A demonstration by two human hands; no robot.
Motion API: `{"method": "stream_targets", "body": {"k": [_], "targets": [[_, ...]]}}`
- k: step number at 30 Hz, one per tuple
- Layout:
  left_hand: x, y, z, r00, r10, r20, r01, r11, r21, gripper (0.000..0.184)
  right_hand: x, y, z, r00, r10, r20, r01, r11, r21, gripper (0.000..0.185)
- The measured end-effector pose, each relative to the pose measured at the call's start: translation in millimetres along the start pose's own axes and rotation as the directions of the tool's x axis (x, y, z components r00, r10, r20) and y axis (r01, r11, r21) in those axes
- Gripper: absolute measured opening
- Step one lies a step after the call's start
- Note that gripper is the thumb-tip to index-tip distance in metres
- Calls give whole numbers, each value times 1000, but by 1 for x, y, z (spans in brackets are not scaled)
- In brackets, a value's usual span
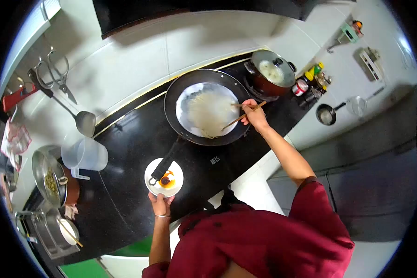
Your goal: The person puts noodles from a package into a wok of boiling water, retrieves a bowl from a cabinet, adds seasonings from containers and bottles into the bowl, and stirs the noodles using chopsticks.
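Note:
My right hand (253, 115) is closed on a pair of wooden chopsticks (238, 121), whose tips reach over the right part of a black wok (171, 104). Noodles (204, 113) lie in whitish, steaming liquid inside the wok. My left hand (161, 202) holds a white bowl (178, 172) by its near rim, below and left of the wok. Dark and orange-red sauce (168, 180) sits at the bottom of the bowl. The wok's black handle (164, 164) extends over the bowl.
A lidded pot (268, 78) stands right of the wok, with bottles (306, 83) beyond it. On the left are a plastic measuring jug (90, 155), a steel pan (46, 176) and a sink (48, 231). A spatula (85, 123) and scissors (58, 74) hang on the wall.

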State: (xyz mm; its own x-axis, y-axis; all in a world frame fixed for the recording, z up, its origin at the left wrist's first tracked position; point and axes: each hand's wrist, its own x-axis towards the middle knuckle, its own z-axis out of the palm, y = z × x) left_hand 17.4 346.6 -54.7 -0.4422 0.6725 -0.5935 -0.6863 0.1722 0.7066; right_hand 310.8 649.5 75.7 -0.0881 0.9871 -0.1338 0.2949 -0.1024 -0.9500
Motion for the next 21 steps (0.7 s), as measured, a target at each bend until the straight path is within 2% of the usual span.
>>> {"method": "stream_targets", "body": {"k": [1,4,7,8,10,11,13,14,16,17,19,20,21], "targets": [[2,-5,1,999,18,-37,-19,1000,-20,51,12,5,3,1000,-9,26,9,1000,-6,9],[-2,-15,9,994,54,-92,-61,995,-82,51,42,20,17,986,-36,160,10,987,162,13],[-3,-25,15,984,84,-158,-100,990,-98,50,74,38,31,975,-53,218,-27,937,347,21],[-4,-29,17,982,83,-172,-103,989,-111,50,83,45,34,971,-54,231,-32,937,349,21],[-2,-35,20,977,106,-185,-133,982,-138,50,93,45,48,966,67,251,-159,915,371,24],[-2,-39,20,975,123,-187,-155,974,-163,50,95,45,53,962,68,263,-165,915,369,24],[-4,-41,21,969,144,-200,-179,969,-171,50,98,45,64,905,319,282,-421,774,472,23],[-3,-42,21,967,132,-217,-169,972,-165,50,99,43,66,905,311,291,-419,774,476,23],[-2,-43,21,968,103,-229,-149,970,-192,50,98,43,65,800,421,428,-599,607,523,20],[-2,-43,21,967,106,-231,-152,970,-190,50,99,44,62,799,419,431,-600,605,524,20],[-3,-43,20,975,87,-204,-122,978,-167,49,98,38,49,710,429,558,-703,405,584,19],[-4,-43,21,975,86,-204,-121,979,-166,49,96,35,41,710,430,558,-704,404,584,19],[-5,-40,22,974,72,-213,-106,982,-154,48,93,25,32,762,368,532,-647,423,635,19]]}}
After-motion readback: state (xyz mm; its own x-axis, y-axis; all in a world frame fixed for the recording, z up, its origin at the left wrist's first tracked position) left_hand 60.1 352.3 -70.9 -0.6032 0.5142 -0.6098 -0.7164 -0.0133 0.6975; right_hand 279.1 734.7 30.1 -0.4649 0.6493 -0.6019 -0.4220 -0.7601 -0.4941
